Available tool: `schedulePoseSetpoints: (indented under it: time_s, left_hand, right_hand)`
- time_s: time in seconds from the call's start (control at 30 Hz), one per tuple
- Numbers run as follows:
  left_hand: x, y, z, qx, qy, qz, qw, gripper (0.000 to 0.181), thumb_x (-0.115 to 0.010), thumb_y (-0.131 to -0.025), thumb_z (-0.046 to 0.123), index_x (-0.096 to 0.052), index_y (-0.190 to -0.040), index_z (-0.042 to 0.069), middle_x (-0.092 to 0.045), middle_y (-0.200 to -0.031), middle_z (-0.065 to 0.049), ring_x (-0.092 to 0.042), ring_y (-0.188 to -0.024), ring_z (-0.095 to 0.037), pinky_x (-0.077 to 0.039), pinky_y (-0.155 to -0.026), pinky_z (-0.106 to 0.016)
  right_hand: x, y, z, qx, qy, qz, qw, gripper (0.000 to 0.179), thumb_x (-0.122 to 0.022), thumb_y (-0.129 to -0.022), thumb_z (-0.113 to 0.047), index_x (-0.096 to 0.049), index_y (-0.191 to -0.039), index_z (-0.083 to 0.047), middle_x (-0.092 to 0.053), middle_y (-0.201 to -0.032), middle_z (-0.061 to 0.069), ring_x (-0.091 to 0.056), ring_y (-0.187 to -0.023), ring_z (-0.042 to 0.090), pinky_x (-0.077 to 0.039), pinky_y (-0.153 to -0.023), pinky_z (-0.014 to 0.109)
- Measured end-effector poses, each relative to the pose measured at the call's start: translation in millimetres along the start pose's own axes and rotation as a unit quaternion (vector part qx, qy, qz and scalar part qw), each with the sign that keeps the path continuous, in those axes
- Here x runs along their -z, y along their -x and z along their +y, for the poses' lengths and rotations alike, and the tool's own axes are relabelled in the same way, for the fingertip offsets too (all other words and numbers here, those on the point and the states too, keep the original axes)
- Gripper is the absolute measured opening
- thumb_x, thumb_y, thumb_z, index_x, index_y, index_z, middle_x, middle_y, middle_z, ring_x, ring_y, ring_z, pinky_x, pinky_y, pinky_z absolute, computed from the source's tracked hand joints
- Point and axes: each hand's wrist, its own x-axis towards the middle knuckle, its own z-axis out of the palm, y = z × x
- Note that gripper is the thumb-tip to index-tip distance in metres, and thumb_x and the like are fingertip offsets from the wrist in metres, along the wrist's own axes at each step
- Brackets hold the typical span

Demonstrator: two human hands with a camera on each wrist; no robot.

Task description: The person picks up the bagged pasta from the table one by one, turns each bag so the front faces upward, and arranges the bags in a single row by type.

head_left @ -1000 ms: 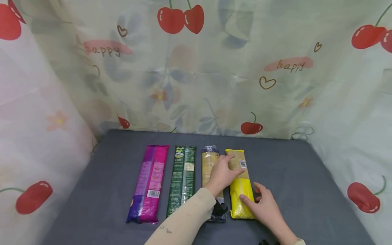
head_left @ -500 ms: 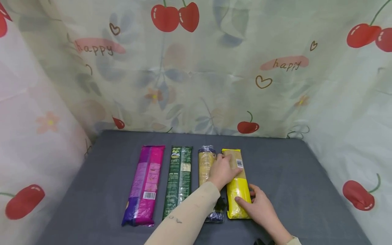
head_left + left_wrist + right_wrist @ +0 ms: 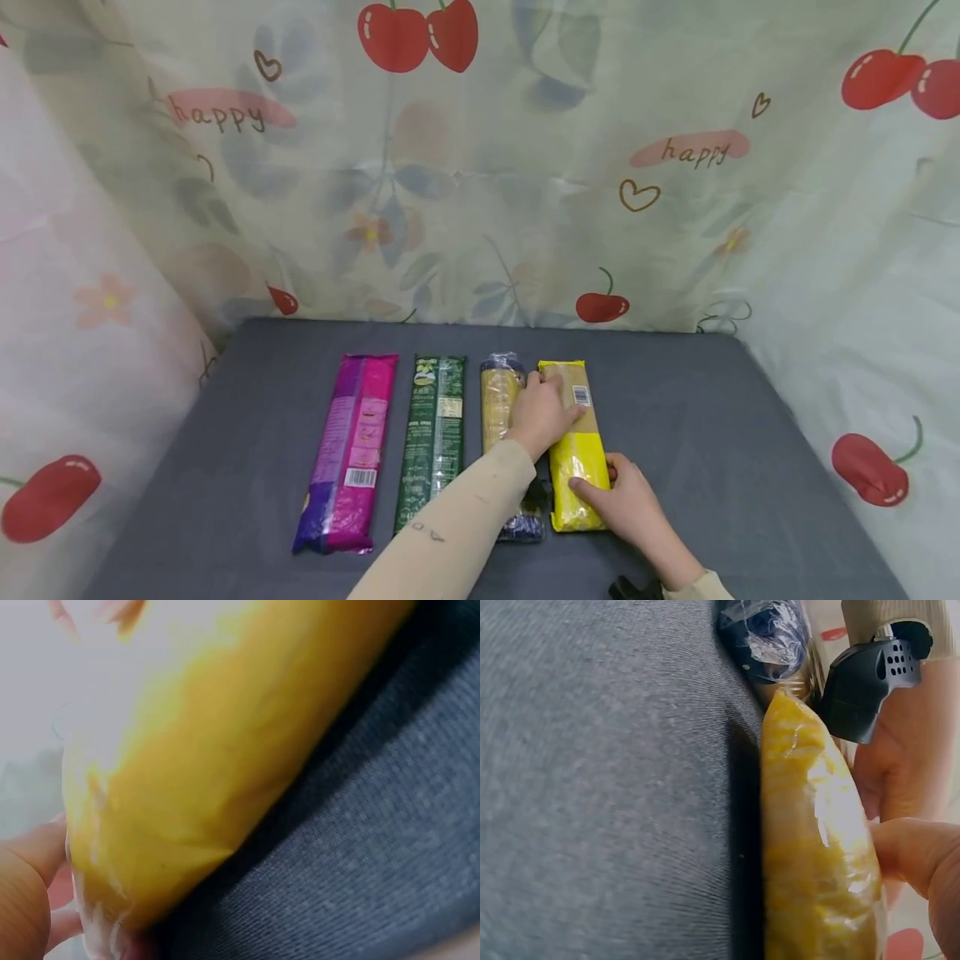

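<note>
A long yellow pasta packet (image 3: 581, 467) lies lengthwise on the dark grey table, with a tan upper part and a barcode. My left hand (image 3: 542, 412) grips its upper part, fingers at the left edge and thumb across the top. Near its lower end my right hand (image 3: 626, 500) holds the right edge, thumb on the upper face and fingers at the side, partly hidden. In the left wrist view the packet (image 3: 217, 757) fills much of the picture. The right wrist view shows one end of the packet (image 3: 817, 825) from close by, with a thumb (image 3: 911, 851) against it.
Left of the yellow packet lies a clear pasta packet (image 3: 498, 408) with dark blue ends, partly under my left arm. Beyond it are a green packet (image 3: 437, 425) and a pink and purple packet (image 3: 348, 450). A cherry-print curtain (image 3: 450, 208) surrounds the table (image 3: 697, 433).
My left hand's fingers have moved from above the yellow packet to its left edge. My right hand has come in against its right edge. The head view has shifted slightly.
</note>
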Motion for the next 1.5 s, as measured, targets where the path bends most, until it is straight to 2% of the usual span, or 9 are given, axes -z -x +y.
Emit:
schedulePoseSetpoints:
  time_s: [0.23, 0.5, 0.63, 0.73, 0.9, 1.1, 1.17, 1.3, 1.5]
  left_hand:
    - [5.2, 0.9, -2.7, -0.004, 0.021, -0.004, 0.9998, 0.065, -0.062, -0.088, 0.058, -0.053, -0.14, 0.02, -0.044, -0.137, -0.016, -0.058, -0.107, -0.026, -0.052, -0.084, -0.035]
    - [10.1, 3.8, 0.4, 0.004, 0.122, 0.004, 0.9925, 0.065, -0.061, -0.089, 0.057, -0.054, -0.14, 0.017, -0.05, -0.133, -0.015, -0.051, -0.114, -0.026, -0.048, -0.091, -0.037]
    - [13.3, 6.5, 2.4, 0.018, 0.209, 0.015, 0.9777, 0.065, -0.063, -0.089, 0.053, -0.053, -0.141, 0.016, -0.048, -0.137, -0.015, -0.044, -0.124, -0.028, -0.046, -0.095, -0.039]
    - [15.1, 8.7, 1.8, 0.033, 0.291, 0.023, 0.9557, 0.067, -0.063, -0.088, 0.054, -0.051, -0.142, 0.017, -0.05, -0.135, -0.012, -0.048, -0.121, -0.024, -0.047, -0.093, -0.037]
    - [18.2, 12.7, 2.1, 0.041, 0.406, 0.024, 0.9127, 0.069, -0.066, -0.088, 0.051, -0.048, -0.143, 0.014, -0.059, -0.1, -0.012, -0.058, -0.084, -0.02, -0.048, -0.073, -0.031]
    - [17.9, 14.5, 4.8, 0.069, 0.418, 0.044, 0.905, 0.076, -0.073, -0.085, 0.04, -0.037, -0.143, 0.005, -0.056, -0.112, -0.01, -0.061, -0.089, -0.017, -0.053, -0.078, -0.034]
    - [16.0, 13.5, 3.2, 0.084, 0.422, 0.052, 0.9013, 0.075, -0.074, -0.085, 0.032, -0.035, -0.142, 0.003, -0.055, -0.111, -0.012, -0.061, -0.089, -0.019, -0.053, -0.078, -0.034]
    - [13.9, 12.6, -1.0, 0.112, 0.459, 0.051, 0.8799, 0.068, -0.074, -0.081, 0.016, -0.037, -0.136, 0.003, -0.052, -0.104, -0.013, -0.062, -0.085, -0.022, -0.054, -0.072, -0.033]
    - [20.0, 15.9, 1.2, 0.122, 0.492, 0.019, 0.8619, 0.063, -0.073, -0.082, 0.011, -0.036, -0.133, 0.009, -0.052, -0.104, -0.014, -0.064, -0.083, -0.024, -0.056, -0.07, -0.036]
  right_hand:
    - [-7.0, 0.8, 2.3, 0.025, -0.04, 0.018, 0.9987, 0.067, -0.076, -0.083, -0.041, -0.049, -0.129, 0.0, -0.06, -0.107, 0.012, -0.061, -0.08, 0.017, -0.054, -0.066, 0.033]
    - [-6.6, 2.3, -3.2, 0.055, -0.05, 0.039, 0.9965, 0.06, -0.077, -0.084, -0.028, -0.048, -0.132, -0.006, -0.06, -0.11, 0.011, -0.063, -0.082, 0.017, -0.054, -0.065, 0.032]
    - [-2.0, 4.4, -13.1, 0.078, 0.023, 0.064, 0.9946, 0.062, -0.077, -0.084, -0.026, -0.048, -0.135, -0.005, -0.061, -0.113, 0.011, -0.062, -0.084, 0.018, -0.054, -0.067, 0.034]
    - [-0.2, 7.6, -23.9, 0.119, 0.114, 0.095, 0.9819, 0.062, -0.078, -0.083, -0.024, -0.05, -0.134, -0.004, -0.062, -0.113, 0.011, -0.062, -0.087, 0.022, -0.054, -0.07, 0.039]
    - [-4.8, 14.4, -36.6, 0.219, 0.254, 0.171, 0.9264, 0.06, -0.084, -0.074, -0.017, -0.056, -0.126, -0.002, -0.066, -0.106, 0.012, -0.064, -0.084, 0.026, -0.054, -0.067, 0.044]
    - [-18.7, 17.3, -39.5, 0.38, 0.404, 0.269, 0.7875, 0.044, -0.079, -0.073, 0.003, -0.063, -0.114, 0.007, -0.066, -0.111, 0.019, -0.062, -0.076, 0.033, -0.055, -0.055, 0.039]
    - [-22.4, 17.5, -40.3, 0.398, 0.425, 0.278, 0.7639, 0.037, -0.075, -0.076, 0.008, -0.064, -0.112, 0.007, -0.065, -0.111, 0.02, -0.061, -0.075, 0.034, -0.054, -0.054, 0.039]
    - [-26.4, 20.2, -38.2, 0.397, 0.425, 0.269, 0.7677, 0.037, -0.074, -0.078, 0.008, -0.065, -0.113, 0.006, -0.065, -0.113, 0.019, -0.061, -0.078, 0.035, -0.054, -0.055, 0.04]
    - [-23.4, 27.1, -29.9, 0.365, 0.377, 0.237, 0.8173, 0.052, -0.077, -0.073, -0.009, -0.063, -0.123, 0.0, -0.062, -0.122, 0.015, -0.061, -0.092, 0.032, -0.055, -0.071, 0.041]
